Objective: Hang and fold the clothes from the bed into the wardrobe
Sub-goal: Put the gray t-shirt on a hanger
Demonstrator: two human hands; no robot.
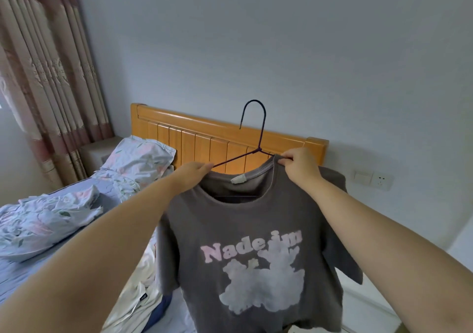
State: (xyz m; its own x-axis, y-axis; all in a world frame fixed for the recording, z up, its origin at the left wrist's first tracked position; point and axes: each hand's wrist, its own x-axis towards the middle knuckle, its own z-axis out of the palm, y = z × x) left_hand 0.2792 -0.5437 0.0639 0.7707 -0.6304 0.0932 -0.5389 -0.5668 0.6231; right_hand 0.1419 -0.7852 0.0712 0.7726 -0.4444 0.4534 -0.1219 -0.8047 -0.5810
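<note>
So the honey-coloured wooden bed with the slatted headboard sits mid-frame against the wall and runs down toward the lower left. It's covered by a pale blue sheet. Up by the headboard, left of centre, there's a plump pillow in a white floral case, right up against the slats. Further down at the left edge, a crumpled floral quilt in the same print is bunched up on the sheet. Near the bottom, centre-left, a cream-white garment with a small dark label lies rumpled. A bit of dark blue fabric pokes out beside it, can't tell what that is.
</note>
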